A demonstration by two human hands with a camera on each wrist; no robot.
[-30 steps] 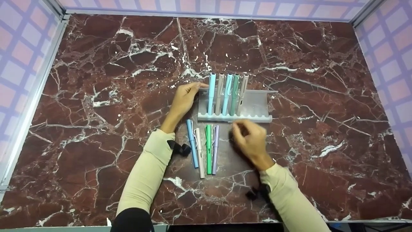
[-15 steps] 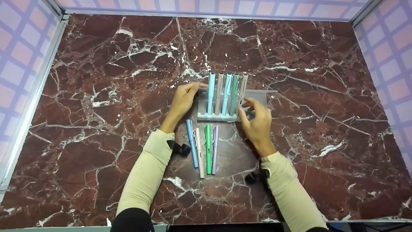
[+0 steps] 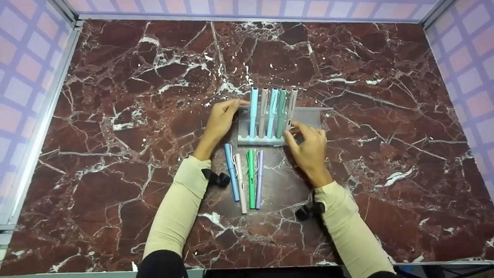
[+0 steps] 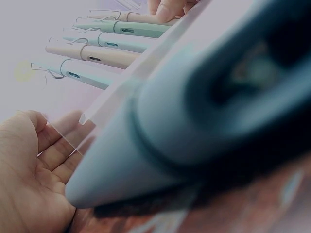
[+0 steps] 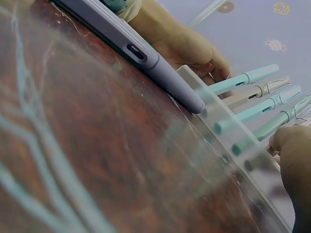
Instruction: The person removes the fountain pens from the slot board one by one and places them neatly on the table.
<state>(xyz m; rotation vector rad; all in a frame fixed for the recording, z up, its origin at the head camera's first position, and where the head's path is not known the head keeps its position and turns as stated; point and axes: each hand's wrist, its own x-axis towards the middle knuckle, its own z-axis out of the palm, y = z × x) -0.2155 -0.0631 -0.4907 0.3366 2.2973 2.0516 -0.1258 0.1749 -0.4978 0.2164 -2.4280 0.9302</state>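
Note:
A clear pen rack (image 3: 307,116) with a notched front lip stands mid-table, several capped pens leaning upright in its left part. My left hand (image 3: 220,119) holds the rack's left edge; in the left wrist view its fingers (image 4: 60,150) show through the clear plate. At the right end of the row, my right hand (image 3: 312,148) pinches the lower part of a grey-brown pen (image 3: 292,104). Left of that pen stand a dark green pen (image 3: 282,106), a light blue pen (image 3: 273,108), another grey-brown pen (image 3: 264,108) and another light blue pen (image 3: 253,108).
In front of the rack lie a blue pen (image 3: 232,173), a whitish pen (image 3: 240,185), a green pen (image 3: 251,179) and a purple pen (image 3: 259,179). They rest on the red marbled table (image 3: 135,216), between the forearms. Checked panels (image 3: 254,5) border the table.
My right hand has moved up from in front of the rack to the rightmost grey-brown pen and now pinches it. My left hand stays at the rack's edge.

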